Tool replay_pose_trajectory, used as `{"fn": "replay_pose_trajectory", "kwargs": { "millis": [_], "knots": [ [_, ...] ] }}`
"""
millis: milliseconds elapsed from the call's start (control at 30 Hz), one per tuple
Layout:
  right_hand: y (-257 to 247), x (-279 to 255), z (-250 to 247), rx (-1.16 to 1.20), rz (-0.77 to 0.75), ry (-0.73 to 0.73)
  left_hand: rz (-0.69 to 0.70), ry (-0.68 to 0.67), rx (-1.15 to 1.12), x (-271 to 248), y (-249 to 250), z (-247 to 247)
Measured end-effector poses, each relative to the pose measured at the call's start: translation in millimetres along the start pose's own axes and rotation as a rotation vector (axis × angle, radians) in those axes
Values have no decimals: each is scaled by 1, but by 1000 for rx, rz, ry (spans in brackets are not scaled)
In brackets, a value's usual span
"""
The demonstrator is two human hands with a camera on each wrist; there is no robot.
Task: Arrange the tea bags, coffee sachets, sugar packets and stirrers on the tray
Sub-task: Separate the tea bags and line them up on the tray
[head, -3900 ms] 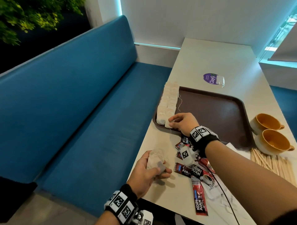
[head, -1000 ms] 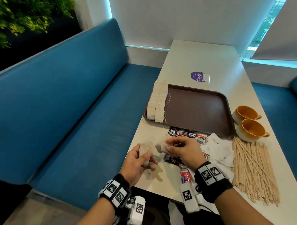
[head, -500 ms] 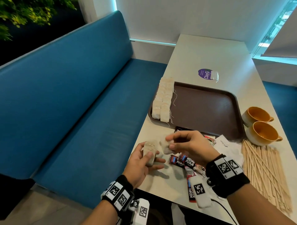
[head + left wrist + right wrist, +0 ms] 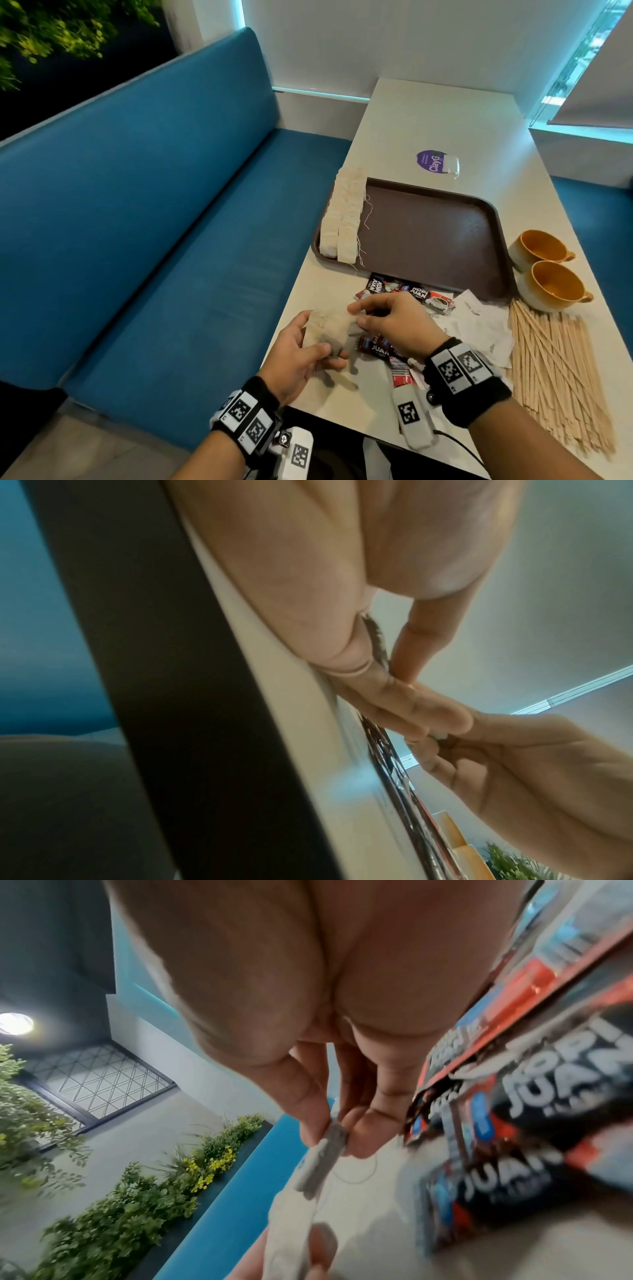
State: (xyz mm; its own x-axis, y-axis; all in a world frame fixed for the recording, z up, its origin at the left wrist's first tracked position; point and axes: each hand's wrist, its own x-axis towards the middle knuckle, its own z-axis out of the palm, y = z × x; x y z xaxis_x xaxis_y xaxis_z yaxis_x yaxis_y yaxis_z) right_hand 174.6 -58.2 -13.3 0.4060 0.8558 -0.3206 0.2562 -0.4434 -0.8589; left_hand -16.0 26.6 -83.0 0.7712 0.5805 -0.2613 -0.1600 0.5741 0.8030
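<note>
Still on tea bags: left hand [image 4: 297, 353] grips a small stack of tea bags [image 4: 327, 330], right hand [image 4: 394, 322] pinches one off, bound next for the tray [image 4: 493, 219] rows.

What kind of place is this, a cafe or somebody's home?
Probably a cafe or canteen booth, though that is a guess. A long blue bench seat runs beside a narrow table, which carries a brown serving tray, two cups and a spread of wooden stirrers.

Glossy foil coffee sachets [image 4: 424, 294], pale wooden stirrers [image 4: 555, 370], smooth matt brown tray [image 4: 428, 233].
</note>
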Motion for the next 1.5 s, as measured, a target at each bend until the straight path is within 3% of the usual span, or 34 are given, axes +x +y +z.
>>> {"fn": "replay_pose_trajectory", "kwargs": {
  "millis": [300,433,700,867,1100,1200,1500],
  "knots": [
    [-30,55,-28,63,-127,256,-3,2,75,-1,-2,-6],
    [-33,92,-27,256,-70,182,-3,2,39,-2,0,-3],
    [-26,135,-25,-152,-23,114,-35,6,74,-1,0,-5],
    [-29,146,-26,-345,-28,146,-64,-14,95,-2,0,-8],
    [-29,142,-27,-305,-36,138,-54,-3,116,0,-3,-9],
    [-31,141,-24,-398,-33,83,-62,-10,104,-1,-1,-8],
    [-32,147,-16,-481,-23,151,-73,-18,133,-2,-1,-9]
  ]
}}
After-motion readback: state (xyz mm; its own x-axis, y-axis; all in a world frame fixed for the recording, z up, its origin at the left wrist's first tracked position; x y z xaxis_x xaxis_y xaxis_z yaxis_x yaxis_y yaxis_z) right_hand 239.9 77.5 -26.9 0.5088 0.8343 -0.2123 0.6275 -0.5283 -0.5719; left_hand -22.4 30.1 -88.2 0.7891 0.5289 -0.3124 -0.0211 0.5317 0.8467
